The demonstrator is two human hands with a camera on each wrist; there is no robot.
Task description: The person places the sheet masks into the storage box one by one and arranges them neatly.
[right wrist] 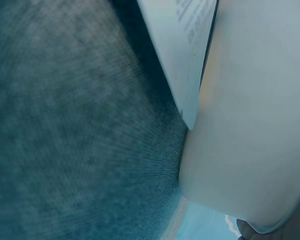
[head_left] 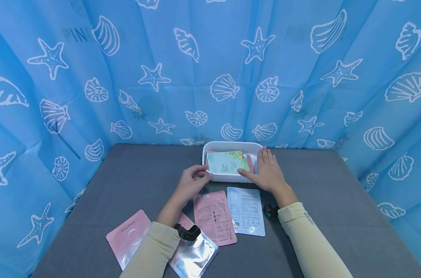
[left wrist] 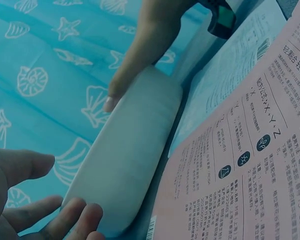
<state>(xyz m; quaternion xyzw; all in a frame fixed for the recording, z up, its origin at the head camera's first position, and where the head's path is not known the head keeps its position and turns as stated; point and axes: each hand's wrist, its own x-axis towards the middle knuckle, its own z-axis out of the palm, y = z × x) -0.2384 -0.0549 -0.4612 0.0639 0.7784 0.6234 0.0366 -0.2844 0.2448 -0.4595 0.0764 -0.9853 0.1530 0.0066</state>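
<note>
A white tray (head_left: pixel 227 178) stands near the table's back edge. Inside it lies a pale green sachet (head_left: pixel 224 162) with a leafy print, and pink packaging shows beneath it. My left hand (head_left: pixel 191 182) is at the tray's front left corner. In the left wrist view its fingertips (left wrist: pixel 75 210) touch the tray's end, while the thumb (left wrist: pixel 27 165) stands apart. Along the tray's right end lies my right hand (head_left: pixel 271 173), its fingers straight and its thumb reaching over the front rim. In the right wrist view, the tray's wall (right wrist: pixel 245 115) hides most of that hand.
In front of the tray lie a pink sachet (head_left: pixel 215 218) and a white-blue sachet (head_left: pixel 246 210), printed backs up. Another pink sachet (head_left: pixel 130 237) and a silver-pink one (head_left: pixel 196 255) lie by the left forearm. A blue shell-patterned curtain (head_left: pixel 210 69) hangs behind the grey table (head_left: pixel 321 216).
</note>
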